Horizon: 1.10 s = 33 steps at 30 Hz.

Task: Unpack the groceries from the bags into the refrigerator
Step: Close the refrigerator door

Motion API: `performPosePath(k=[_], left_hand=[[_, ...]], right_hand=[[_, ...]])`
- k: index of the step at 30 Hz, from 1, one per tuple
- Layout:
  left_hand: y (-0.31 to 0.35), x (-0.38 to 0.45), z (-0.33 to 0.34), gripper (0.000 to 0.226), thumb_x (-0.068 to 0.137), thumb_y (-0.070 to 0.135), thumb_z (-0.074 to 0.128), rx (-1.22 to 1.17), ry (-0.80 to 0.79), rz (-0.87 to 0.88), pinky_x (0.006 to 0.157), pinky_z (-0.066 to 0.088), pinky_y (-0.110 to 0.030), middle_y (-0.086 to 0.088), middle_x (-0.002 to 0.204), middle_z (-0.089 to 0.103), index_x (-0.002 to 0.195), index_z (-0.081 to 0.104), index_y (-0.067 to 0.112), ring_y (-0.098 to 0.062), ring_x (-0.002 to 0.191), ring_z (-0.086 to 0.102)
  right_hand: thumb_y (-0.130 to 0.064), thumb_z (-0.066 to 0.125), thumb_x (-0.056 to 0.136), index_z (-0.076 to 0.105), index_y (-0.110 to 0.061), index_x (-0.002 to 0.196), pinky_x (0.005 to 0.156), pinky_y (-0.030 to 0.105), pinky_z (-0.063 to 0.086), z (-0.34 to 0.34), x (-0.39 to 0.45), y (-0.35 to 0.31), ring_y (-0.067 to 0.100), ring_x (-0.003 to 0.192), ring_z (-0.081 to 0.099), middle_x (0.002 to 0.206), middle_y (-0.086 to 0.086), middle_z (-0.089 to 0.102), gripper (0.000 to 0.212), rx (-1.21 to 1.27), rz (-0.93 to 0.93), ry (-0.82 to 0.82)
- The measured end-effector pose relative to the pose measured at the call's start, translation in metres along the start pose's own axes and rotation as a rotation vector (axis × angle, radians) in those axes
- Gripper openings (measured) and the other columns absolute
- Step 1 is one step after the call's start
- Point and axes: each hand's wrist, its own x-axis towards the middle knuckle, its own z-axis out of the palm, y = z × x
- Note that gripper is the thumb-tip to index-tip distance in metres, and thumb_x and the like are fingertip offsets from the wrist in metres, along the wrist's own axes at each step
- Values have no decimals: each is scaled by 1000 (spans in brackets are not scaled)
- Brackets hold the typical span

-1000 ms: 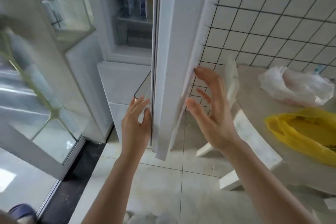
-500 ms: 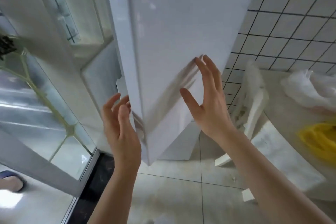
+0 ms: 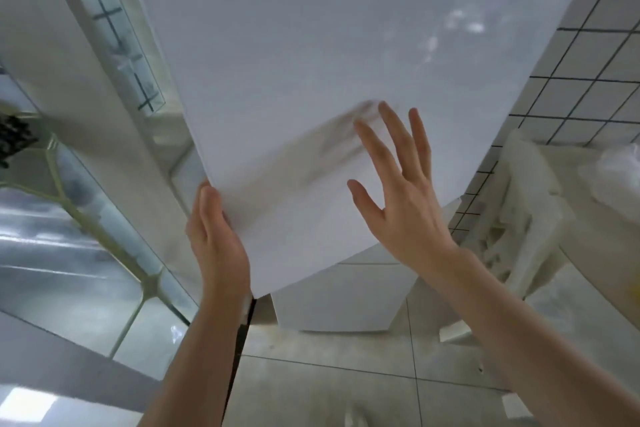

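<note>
Left hand, right hand: flat, empty, on refrigerator door. Bag sits well right; can't tell what groceries remain.

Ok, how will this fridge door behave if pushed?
Likely stiff: the refrigerator door is a flat, unbent panel. Its glossy, reflective face may let the right hand slip. The left hand at its edge could steady it.

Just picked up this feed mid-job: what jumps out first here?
A glossy white refrigerator door fills the upper middle of the view and hides the inside. The right hand is spread open against or just off its lower face, and the left hand lies straight-fingered along its lower left edge. A white plastic bag peeks in at the far right, below the tiled wall.
</note>
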Motion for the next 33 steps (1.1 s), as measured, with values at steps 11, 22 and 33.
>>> performPosePath(k=[11, 22, 33], left_hand=[[-37, 126, 57, 30, 107, 27, 27, -11, 89, 21, 84, 42, -6, 14, 106, 60, 109, 56, 25, 21, 92, 55], [-62, 192, 95, 24, 106, 35, 32, 1, 60, -29, 70, 37, 2, 25, 92, 57, 102, 55, 36, 23, 79, 52], [-80, 203, 93, 22, 106, 31, 34, 81, -4, 51, 70, 39, -11, 14, 86, 53, 99, 55, 26, 6, 75, 49]], right_hand=[[-24, 59, 92, 32, -20, 149, 118, 53, 10, 74, 82, 53, 35, 147, 2, 159, 9, 14, 63, -196, -180, 5], [-31, 64, 87, 26, -25, 150, 118, 47, -6, 119, 122, 82, 30, 147, -9, 160, 4, 5, 73, -266, -179, 27], [-34, 69, 78, 14, -32, 151, 115, 46, -16, 129, 128, 83, 31, 146, -17, 159, 1, -11, 92, -394, -162, 0]])
